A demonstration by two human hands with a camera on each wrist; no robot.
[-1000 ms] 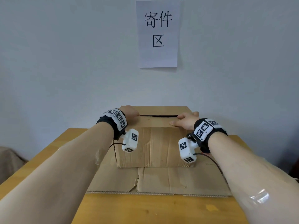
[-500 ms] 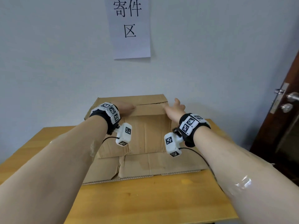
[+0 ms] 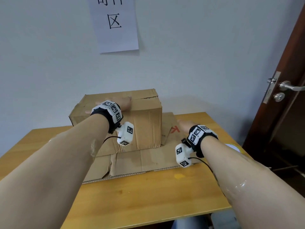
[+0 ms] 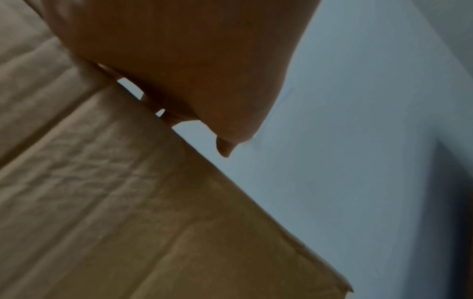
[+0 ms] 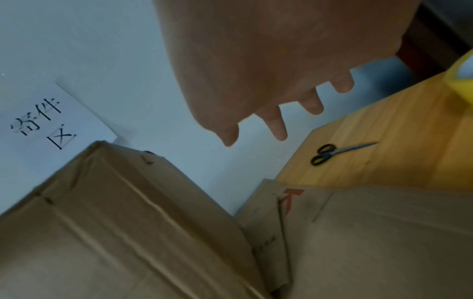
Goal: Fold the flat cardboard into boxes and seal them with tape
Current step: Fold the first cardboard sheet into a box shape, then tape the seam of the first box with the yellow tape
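Note:
A folded brown cardboard box (image 3: 145, 126) stands on flat cardboard sheets (image 3: 148, 162) on the wooden table. Its top flaps meet at a rough seam (image 3: 146, 97). My left hand (image 3: 123, 103) lies flat on the box top and presses the flaps down; in the left wrist view the palm (image 4: 179, 60) rests over the box edge (image 4: 128, 192). To the right of the box, my right hand (image 3: 183, 125) hovers over the flat cardboard, holding nothing. The right wrist view shows its fingers (image 5: 279, 125) straight. A yellow tape roll (image 5: 460, 76) sits at the table's right.
Black scissors (image 5: 337, 153) lie on the table (image 3: 156, 195) beyond the flat cardboard. A paper sign (image 3: 115, 23) hangs on the wall behind the box. A brown door with a metal handle (image 3: 290, 87) stands close on the right.
My right hand has left the box top and moved down and right, beside the box. The left hand stays flat on the top. The head view has swung right.

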